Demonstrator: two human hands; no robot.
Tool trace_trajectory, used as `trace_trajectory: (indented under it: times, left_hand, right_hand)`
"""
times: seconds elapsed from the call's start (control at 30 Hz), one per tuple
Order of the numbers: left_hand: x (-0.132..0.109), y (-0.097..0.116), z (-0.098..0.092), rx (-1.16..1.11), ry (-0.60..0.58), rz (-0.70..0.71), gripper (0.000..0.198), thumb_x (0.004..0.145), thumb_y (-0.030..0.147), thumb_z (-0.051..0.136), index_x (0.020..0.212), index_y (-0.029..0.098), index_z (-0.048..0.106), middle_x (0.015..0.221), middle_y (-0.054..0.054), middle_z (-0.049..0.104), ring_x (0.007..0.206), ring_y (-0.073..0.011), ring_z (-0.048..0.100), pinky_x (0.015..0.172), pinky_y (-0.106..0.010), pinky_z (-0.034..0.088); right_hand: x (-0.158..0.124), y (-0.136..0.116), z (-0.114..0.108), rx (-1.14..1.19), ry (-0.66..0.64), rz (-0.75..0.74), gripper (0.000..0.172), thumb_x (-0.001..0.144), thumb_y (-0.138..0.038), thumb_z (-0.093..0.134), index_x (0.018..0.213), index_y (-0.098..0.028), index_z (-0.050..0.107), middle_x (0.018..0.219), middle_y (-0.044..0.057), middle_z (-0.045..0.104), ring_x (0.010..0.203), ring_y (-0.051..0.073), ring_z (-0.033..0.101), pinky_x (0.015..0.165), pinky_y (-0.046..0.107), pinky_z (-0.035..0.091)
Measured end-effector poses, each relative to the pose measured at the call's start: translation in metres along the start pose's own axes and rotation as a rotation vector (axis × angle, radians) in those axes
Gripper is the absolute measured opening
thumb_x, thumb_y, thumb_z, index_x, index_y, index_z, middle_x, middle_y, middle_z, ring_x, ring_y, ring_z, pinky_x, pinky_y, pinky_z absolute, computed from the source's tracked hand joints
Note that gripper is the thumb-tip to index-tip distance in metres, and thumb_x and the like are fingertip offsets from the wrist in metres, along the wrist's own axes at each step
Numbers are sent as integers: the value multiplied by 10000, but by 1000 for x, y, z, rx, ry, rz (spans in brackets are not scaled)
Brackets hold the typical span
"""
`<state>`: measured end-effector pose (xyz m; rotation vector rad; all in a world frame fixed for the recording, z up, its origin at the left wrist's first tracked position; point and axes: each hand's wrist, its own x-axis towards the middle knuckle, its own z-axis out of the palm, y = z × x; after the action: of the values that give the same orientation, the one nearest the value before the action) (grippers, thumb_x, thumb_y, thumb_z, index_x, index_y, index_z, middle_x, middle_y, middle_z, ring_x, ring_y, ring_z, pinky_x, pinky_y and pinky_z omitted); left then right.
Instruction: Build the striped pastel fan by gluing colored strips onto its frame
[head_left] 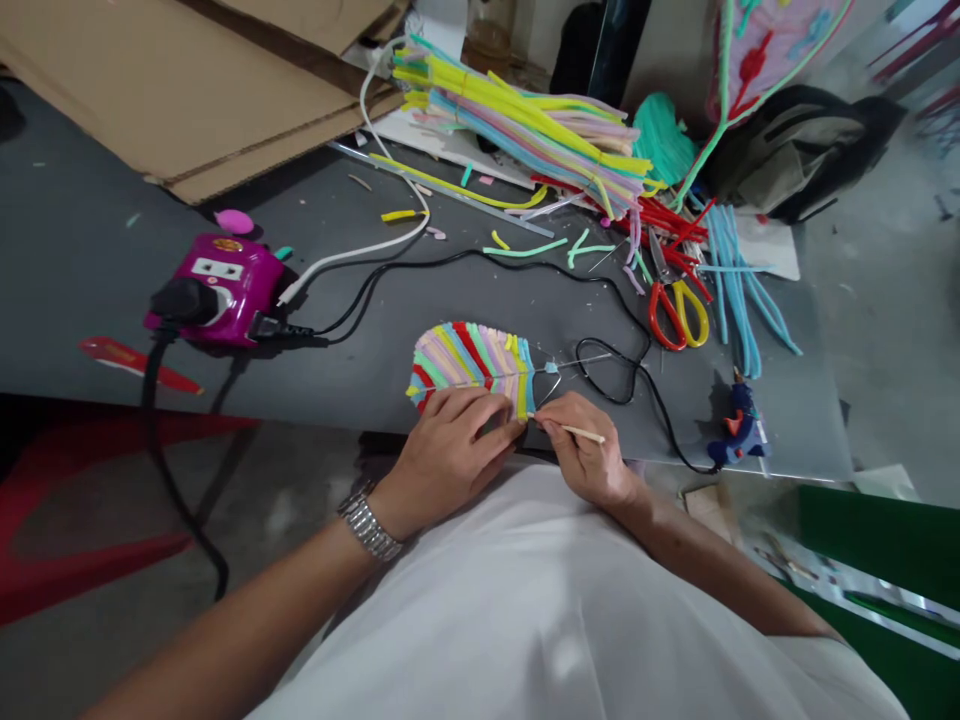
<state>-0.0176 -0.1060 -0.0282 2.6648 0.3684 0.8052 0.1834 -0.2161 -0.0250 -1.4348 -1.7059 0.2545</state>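
Note:
A leaf-shaped craft piece (469, 365) of rainbow foam or pipe-cleaner strips lies at the front edge of the grey table (360, 350), with a thin wire stem running right from it. My left hand (450, 460) grips its lower edge, fingers spread over the coloured strips. My right hand (586, 450) pinches a thin wooden stick (577, 432) between fingers and thumb. The stick's near end meets a yellow strip at the leaf's right edge. The fingers hide the leaf's lower part.
Behind the leaf lie a bundle of coloured strips (517, 125), red-and-yellow scissors (679, 315) and a blue glue gun (739, 430). A magenta power unit (217, 290) sits at the left. Black cable (607, 370) loops across the table, and cardboard (172, 80) overhangs the back.

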Motion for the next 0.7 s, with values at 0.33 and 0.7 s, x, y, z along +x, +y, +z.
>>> trace_trajectory:
  times: [0.33, 0.7]
  left_hand:
    - [1, -1, -1, 10, 2, 11, 174, 1016, 194, 634, 1159, 189, 732, 1143, -109, 734, 1049, -266, 628, 871, -423, 489]
    - [5, -14, -42, -185, 133, 85, 201, 1008, 119, 637, 1145, 214, 749, 1102, -70, 806, 1046, -186, 734, 970, -343, 592]
  right_hand:
    - [4, 0, -2, 90, 37, 235, 225, 1078, -216, 517, 951, -217, 703, 811, 22, 716, 716, 151, 660, 668, 286, 523]
    - [15, 25, -59, -392, 58, 46, 123, 1011, -219, 631, 1070, -227, 738, 1124, 107, 798, 1037, 259, 725, 897, 429, 518]
